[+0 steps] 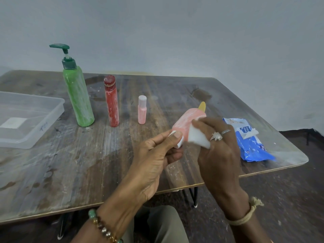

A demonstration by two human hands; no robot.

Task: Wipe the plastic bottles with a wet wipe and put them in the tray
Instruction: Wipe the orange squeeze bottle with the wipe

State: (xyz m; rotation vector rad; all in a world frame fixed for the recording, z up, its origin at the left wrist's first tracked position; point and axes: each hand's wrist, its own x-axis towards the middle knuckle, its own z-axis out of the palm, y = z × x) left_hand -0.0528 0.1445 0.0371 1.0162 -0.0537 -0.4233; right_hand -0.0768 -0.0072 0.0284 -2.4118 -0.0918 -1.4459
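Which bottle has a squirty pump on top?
The tall green bottle, standing nearest the tray. The red bottle and the small pink bottle have plain caps, and the held pink bottle has a yellow tip.

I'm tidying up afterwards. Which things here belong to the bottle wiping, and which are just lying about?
In the job: yellow-capped pink bottle in left hand, wet wipe in right hand, green pump bottle, red bottle, small pink bottle, clear tray, blue wipes pack.
Lying about: white label at the tray's floor.
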